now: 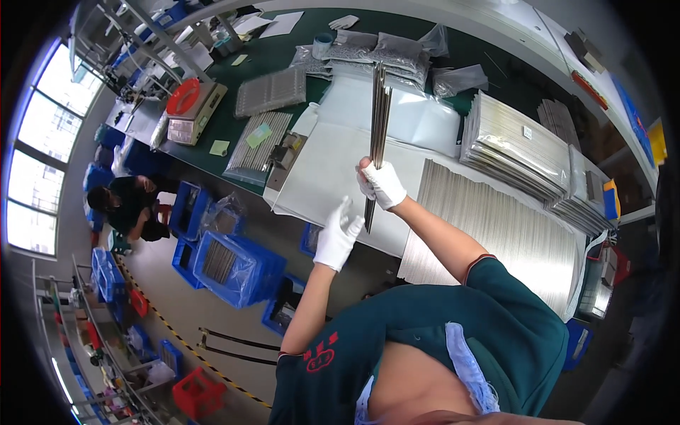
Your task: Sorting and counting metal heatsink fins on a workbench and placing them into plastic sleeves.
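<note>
A bundle of thin metal rods point(380, 117) stands nearly upright in my right hand point(383, 185), whose gloved fingers are wrapped round its lower part. My left hand point(338, 235), also in a white glove, is open beside the bundle's lower end, fingers apart and nothing in them. Beneath both hands lies a white sheet point(319, 170) on the green table. To the right of my right hand spreads a wide layer of silvery rods point(489, 234), laid side by side.
Stacked packs of rods point(517, 145) stand at the right. Bagged grey parts point(382, 53) lie at the back. A scale point(195, 120) with a red dish is at the left. Blue crates point(241, 265) stand on the floor, and a seated person point(131, 205) is beyond them.
</note>
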Demonstrator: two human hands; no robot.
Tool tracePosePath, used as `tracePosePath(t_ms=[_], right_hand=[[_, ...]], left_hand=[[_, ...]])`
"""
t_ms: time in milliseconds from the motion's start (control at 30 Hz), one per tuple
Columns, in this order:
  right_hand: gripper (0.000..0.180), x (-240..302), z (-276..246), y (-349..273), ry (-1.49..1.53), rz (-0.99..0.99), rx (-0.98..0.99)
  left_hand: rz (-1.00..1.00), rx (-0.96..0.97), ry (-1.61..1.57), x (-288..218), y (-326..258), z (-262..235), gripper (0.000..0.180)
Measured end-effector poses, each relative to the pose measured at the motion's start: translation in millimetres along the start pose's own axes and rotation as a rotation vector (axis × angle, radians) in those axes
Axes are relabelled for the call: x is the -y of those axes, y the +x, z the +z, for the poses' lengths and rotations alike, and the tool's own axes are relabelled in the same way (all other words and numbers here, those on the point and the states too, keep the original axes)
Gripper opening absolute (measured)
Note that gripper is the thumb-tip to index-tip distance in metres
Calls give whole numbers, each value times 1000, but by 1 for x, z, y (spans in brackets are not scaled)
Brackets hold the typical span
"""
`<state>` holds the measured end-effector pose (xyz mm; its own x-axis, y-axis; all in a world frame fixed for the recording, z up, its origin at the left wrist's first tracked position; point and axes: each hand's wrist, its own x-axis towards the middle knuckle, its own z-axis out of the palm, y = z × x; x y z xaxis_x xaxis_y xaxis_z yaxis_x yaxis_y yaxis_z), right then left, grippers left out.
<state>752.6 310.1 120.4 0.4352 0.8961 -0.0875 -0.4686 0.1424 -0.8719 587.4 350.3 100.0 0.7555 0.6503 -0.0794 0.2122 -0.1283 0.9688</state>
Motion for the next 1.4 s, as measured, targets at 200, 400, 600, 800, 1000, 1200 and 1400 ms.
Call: tracePosePath(t_ms=[200,400,600,800,1000,1200,1400], right_hand=[[27,-71,-40,-12,-468,-173,90],[41,-64,-46,-35,-868,-80,146],[45,-53,-75,-74,-875,170,-120],[60,-42,-55,-95,379,766,14],[30,-55,-33,-77,964,735,384],[23,-72,-17,-71,683,716,117],[25,-60,-25,-60,766,865,17]], left_hand=[[271,102,-249,-127,54,29,56],[31,183,-225,-135,39,31,22],[58,368,-187,-126,29,18,22],[38,498,-115,-136,17,10,25],[281,573,-66,-125,12,7,26],[342,568,12,-129,5,6,24],[292,426,-21,-139,12,12,30]])
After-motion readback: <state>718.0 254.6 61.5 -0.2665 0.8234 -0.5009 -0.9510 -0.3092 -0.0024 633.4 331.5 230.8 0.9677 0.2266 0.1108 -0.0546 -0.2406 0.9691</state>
